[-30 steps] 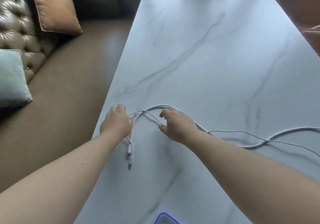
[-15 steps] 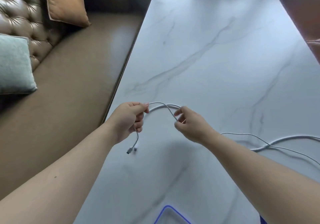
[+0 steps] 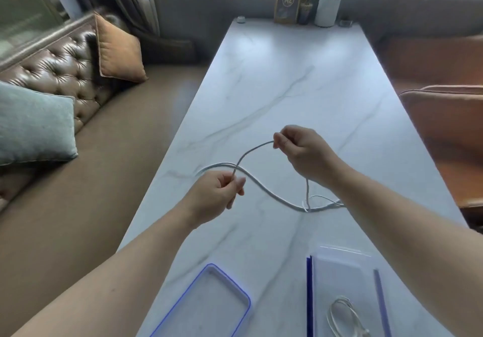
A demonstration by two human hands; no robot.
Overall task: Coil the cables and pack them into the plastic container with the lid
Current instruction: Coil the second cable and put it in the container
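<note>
Both hands are raised a little above a long white marble table [image 3: 300, 80], each pinching the same white cable [image 3: 252, 151]. The left hand [image 3: 215, 197] is curled closed, with thumb and forefinger pressed together on the cable near its end; the right hand [image 3: 300, 151] sits farther out over the table and higher, its thumb and forefinger tips nipping the cable while the other fingers fold loosely in. Between the two hands the cable rises in a shallow arc; from under the right hand it drops straight down to the tabletop. There it meets the rest of the cables [image 3: 274, 195], which lie in a long loose curve on the marble, sweeping from just beyond the left hand back toward the right forearm, where several strands cross. Near the bottom edge, a clear lid [image 3: 183, 318] with a blue rim lies flat on the table below the left forearm. Beside it, to the right, stands the clear plastic container [image 3: 339, 271] with blue edges, and a coiled cable [image 3: 345, 315] already rests inside it. At the far end of the table stand a card [image 3: 287, 1] marked A2 and a white cup [image 3: 326, 10]. A brown tufted sofa [image 3: 60, 67] with an orange cushion [image 3: 117, 52] and a pale green cushion [image 3: 34, 125] runs along the left side
</note>
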